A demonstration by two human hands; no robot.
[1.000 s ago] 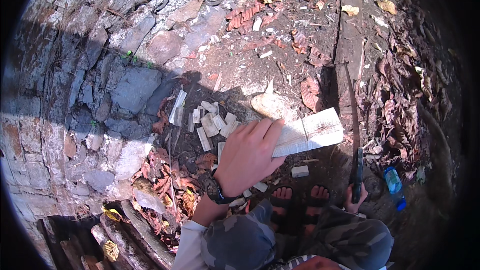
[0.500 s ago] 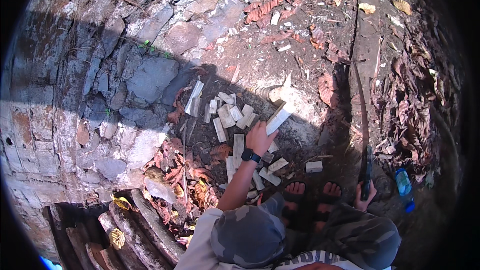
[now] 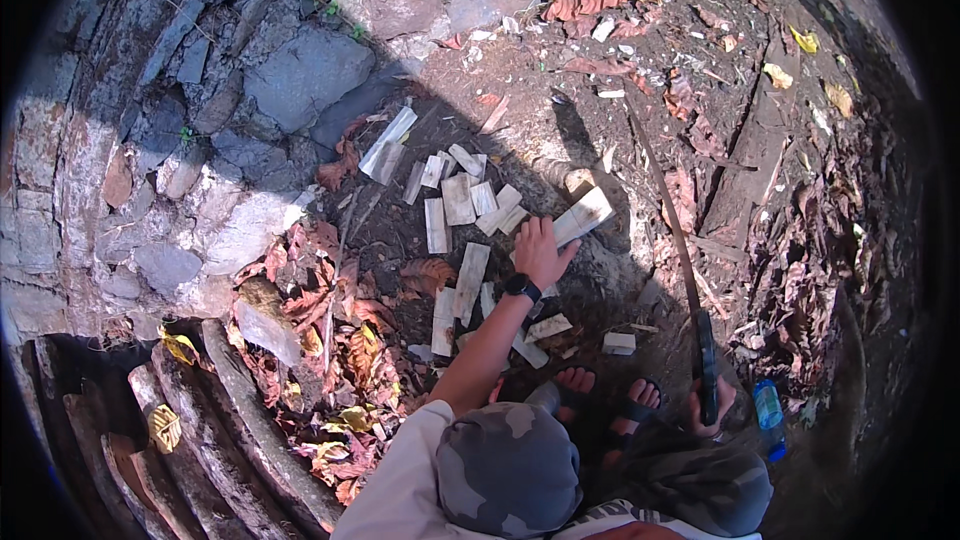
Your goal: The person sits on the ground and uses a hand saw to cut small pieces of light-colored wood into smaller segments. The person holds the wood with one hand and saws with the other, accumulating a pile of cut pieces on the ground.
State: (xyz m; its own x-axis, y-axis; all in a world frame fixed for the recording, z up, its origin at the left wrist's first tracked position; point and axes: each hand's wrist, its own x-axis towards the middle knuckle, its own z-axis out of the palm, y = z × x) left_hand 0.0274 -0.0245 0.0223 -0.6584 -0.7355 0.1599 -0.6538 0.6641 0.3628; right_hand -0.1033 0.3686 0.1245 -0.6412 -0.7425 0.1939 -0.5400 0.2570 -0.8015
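Note:
My left hand (image 3: 541,252), with a dark watch on the wrist, grips the near end of a pale split wood block (image 3: 585,216). The block slants up to the right, and a rounded wood end (image 3: 579,180) shows just beyond it. What the block rests on is partly hidden. At my right side, my right hand (image 3: 712,408) is wrapped round the dark handle of a machete (image 3: 664,185). Its long blade points away from me and leans left, apart from the block. Several short split wood pieces (image 3: 458,200) lie scattered left of the block.
A stone wall (image 3: 310,75) rises at the left. Stacked logs (image 3: 215,420) lie at the lower left beside dry leaves (image 3: 370,360). A blue bottle (image 3: 769,420) is right of my right hand. My sandalled feet (image 3: 640,400) stand close to a small wood block (image 3: 619,343).
The machete has swung, its blade now leaning further left, nearer the block. My left hand still holds the block, which now lies at a flatter slant. The whole view has shifted.

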